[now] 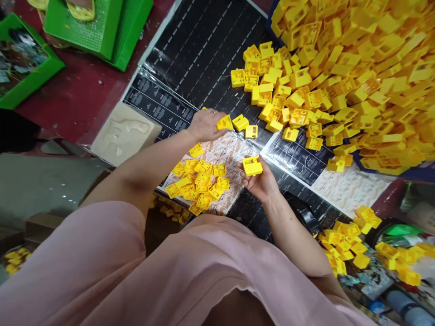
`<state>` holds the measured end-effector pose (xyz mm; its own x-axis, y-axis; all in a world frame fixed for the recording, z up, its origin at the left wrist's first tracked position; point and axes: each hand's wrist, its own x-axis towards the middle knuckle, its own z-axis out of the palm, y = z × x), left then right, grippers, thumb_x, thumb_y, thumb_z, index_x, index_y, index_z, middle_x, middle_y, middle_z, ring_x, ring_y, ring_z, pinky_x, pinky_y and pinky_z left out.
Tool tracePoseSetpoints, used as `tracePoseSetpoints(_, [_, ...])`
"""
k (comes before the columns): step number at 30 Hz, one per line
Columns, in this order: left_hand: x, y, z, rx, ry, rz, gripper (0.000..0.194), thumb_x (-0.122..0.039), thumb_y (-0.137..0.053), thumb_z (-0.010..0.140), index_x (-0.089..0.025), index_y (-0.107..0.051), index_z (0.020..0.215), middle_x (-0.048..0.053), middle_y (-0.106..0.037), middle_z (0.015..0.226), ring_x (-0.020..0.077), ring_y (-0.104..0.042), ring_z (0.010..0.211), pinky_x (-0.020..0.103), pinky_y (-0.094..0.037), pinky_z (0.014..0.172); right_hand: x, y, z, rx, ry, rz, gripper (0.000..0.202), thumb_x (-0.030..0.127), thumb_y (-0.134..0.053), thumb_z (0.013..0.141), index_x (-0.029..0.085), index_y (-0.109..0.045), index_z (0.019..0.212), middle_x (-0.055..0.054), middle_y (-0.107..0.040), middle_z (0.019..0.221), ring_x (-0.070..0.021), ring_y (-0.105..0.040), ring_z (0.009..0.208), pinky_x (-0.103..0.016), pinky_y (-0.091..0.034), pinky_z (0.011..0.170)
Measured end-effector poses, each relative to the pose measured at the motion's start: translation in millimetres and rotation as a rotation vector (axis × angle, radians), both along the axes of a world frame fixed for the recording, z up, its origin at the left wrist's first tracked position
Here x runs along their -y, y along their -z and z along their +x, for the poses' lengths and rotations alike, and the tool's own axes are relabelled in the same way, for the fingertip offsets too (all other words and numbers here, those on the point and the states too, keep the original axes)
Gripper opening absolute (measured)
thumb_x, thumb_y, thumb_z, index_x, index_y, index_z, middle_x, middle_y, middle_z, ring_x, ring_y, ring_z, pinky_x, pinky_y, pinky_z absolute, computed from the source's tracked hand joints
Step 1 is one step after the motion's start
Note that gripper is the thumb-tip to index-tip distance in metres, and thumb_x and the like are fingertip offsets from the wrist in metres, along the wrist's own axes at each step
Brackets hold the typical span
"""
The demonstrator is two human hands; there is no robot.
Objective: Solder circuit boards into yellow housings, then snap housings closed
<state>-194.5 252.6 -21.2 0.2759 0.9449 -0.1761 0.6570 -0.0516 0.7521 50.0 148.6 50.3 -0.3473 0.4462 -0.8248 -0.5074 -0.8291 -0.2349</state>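
My right hand is closed around a small yellow plastic case, held up with its cut-out side facing me. Farther forward, my left hand has its fingers curled on another yellow plastic case at the table. Two loose cases, one a yellow case with a slotted face, lie just right of that hand. Between my forearms, a small heap of open yellow case halves rests on a patterned sheet. The left fingertips are partly hidden behind the case.
A large pile of yellow cases spills from a blue bin at right. Green trays and a green scrap bin stand at upper left. A pale block sits beside my left forearm. More cases lie at lower right.
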Motion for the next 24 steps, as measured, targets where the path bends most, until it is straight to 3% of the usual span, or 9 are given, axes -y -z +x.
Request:
tracePoseSetpoints(3, [20, -27.7, 1, 0.133, -0.173, -0.058, 0.104, -0.081, 0.004, 0.094, -0.012, -0.058, 0.139, 0.019, -0.067, 0.128, 0.0320, -0.064, 0.109, 0.055, -0.050, 0.095, -6, 1.3, -2, -0.015, 0.006, 0.014, 0.035, 0.056, -0.056, 0.100, 0.022, -0.064, 0.105, -0.001, -0.078, 0.077, -0.0125, -0.069, 0.054, -0.019, -0.054, 0.045])
tracePoseSetpoints(5, [37, -47.5, 6, 0.332, -0.253, -0.189, 0.102, -0.072, 0.015, 0.095, -0.015, -0.060, 0.133, 0.017, -0.070, 0.121, 0.0240, -0.068, 0.089, 0.048, -0.056, 0.079, -9, 0.8, -5, -0.022, 0.023, 0.022, 0.036, 0.057, -0.054, 0.101, 0.023, -0.064, 0.106, -0.001, -0.078, 0.078, -0.0115, -0.069, 0.054, -0.018, -0.054, 0.045])
tracePoseSetpoints(8, [58, -72.5, 18, 0.730, -0.401, -0.435, 0.086, -0.080, -0.008, 0.094, -0.018, -0.065, 0.114, 0.013, -0.070, 0.100, 0.0209, -0.064, 0.070, 0.044, -0.057, 0.069, -10, -3.0, -12, -0.027, 0.013, 0.032, 0.040, 0.059, -0.051, 0.101, 0.023, -0.066, 0.104, -0.002, -0.078, 0.079, -0.0103, -0.066, 0.051, -0.018, -0.053, 0.044])
tracePoseSetpoints(10, [68, -82.7, 26, 0.873, -0.470, -0.515, 0.078, -0.081, -0.018, 0.093, -0.020, -0.065, 0.105, 0.011, -0.068, 0.090, 0.0194, -0.061, 0.066, 0.042, -0.056, 0.067, -8, -7.1, -12, -0.016, 0.000, 0.064, 0.039, 0.059, -0.053, 0.100, 0.023, -0.067, 0.104, -0.001, -0.078, 0.079, -0.0100, -0.066, 0.052, -0.018, -0.053, 0.044])
tracePoseSetpoints(17, [81, -88.4, 36, 1.115, -0.639, -0.551, 0.060, -0.071, -0.031, 0.096, -0.020, -0.063, 0.095, 0.006, -0.067, 0.084, 0.0137, -0.055, 0.056, 0.033, -0.052, 0.059, 0, -37.8, 30, 0.157, -0.001, 0.417, 0.044, 0.064, -0.078, 0.080, 0.025, -0.072, 0.100, -0.003, -0.079, 0.099, -0.0118, -0.073, 0.071, -0.019, -0.060, 0.054])
tracePoseSetpoints(19, [83, -90.4, 34, 1.129, -0.679, -0.533, 0.058, -0.072, -0.035, 0.094, -0.021, -0.063, 0.094, 0.006, -0.068, 0.085, 0.0133, -0.055, 0.057, 0.032, -0.052, 0.059, 3, -55.4, 58, 0.319, -0.019, 0.521, 0.047, 0.067, -0.079, 0.077, 0.026, -0.075, 0.099, -0.004, -0.079, 0.098, -0.0129, -0.072, 0.068, -0.020, -0.059, 0.050])
tracePoseSetpoints(21, [87, -94.3, 29, 1.073, -0.657, -0.505, 0.059, -0.073, -0.034, 0.092, -0.021, -0.062, 0.094, 0.007, -0.068, 0.088, 0.0141, -0.056, 0.059, 0.033, -0.052, 0.060, 10, -73.3, 99, 0.619, 0.025, 0.679, 0.048, 0.070, -0.080, 0.072, 0.030, -0.078, 0.099, -0.005, -0.079, 0.098, -0.0151, -0.072, 0.068, -0.023, -0.057, 0.049])
tracePoseSetpoints(22, [89, -96.7, 25, 1.020, -0.618, -0.492, 0.061, -0.073, -0.030, 0.092, -0.021, -0.061, 0.096, 0.008, -0.068, 0.090, 0.0152, -0.057, 0.062, 0.034, -0.051, 0.062, 17, -80.5, 124, 0.828, 0.068, 0.785, 0.043, 0.067, -0.081, 0.069, 0.034, -0.080, 0.097, -0.004, -0.080, 0.101, -0.0167, -0.074, 0.074, -0.025, -0.057, 0.052])
tracePoseSetpoints(24, [93, -102.6, 18, 0.885, -0.508, -0.466, 0.067, -0.073, -0.020, 0.091, -0.020, -0.061, 0.101, 0.010, -0.067, 0.092, 0.0188, -0.059, 0.067, 0.039, -0.051, 0.066, 36, -88.8, 184, 1.408, 0.155, 0.898, 0.036, 0.054, -0.084, 0.069, 0.039, -0.081, 0.102, -0.009, -0.080, 0.114, -0.0243, -0.076, 0.100, -0.042, -0.059, 0.079])
